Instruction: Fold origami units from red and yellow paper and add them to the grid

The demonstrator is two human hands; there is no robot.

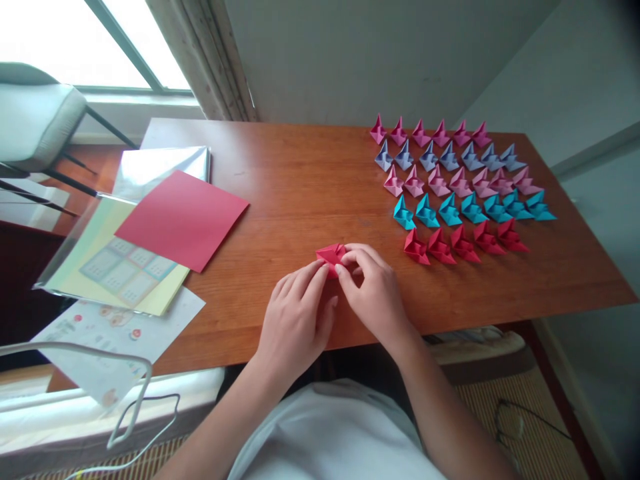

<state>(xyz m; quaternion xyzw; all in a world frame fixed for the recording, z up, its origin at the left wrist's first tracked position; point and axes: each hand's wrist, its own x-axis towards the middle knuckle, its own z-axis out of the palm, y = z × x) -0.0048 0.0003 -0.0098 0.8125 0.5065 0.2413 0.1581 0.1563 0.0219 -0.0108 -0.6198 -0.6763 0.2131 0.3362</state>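
A small partly folded red paper piece (pixel 330 254) lies on the wooden table (pixel 300 180) near its front edge. My left hand (pixel 297 317) presses on its near side with fingertips together. My right hand (pixel 373 290) pinches its right side with curled fingers. Both hands meet over the paper and hide most of it. To the right stand rows of finished folded paper pieces: magenta (pixel 429 133), lilac-blue (pixel 447 158), pink (pixel 457 181), cyan (pixel 473 209) and red (pixel 465 243).
A flat red paper square (pixel 183 219) lies at the left on a plastic-sleeved pack of coloured sheets (pixel 115 267). A printed white sheet (pixel 110 333) overhangs the table's front left. A chair (pixel 35 113) stands by the window. A white wire loop (pixel 125 387) sits at lower left.
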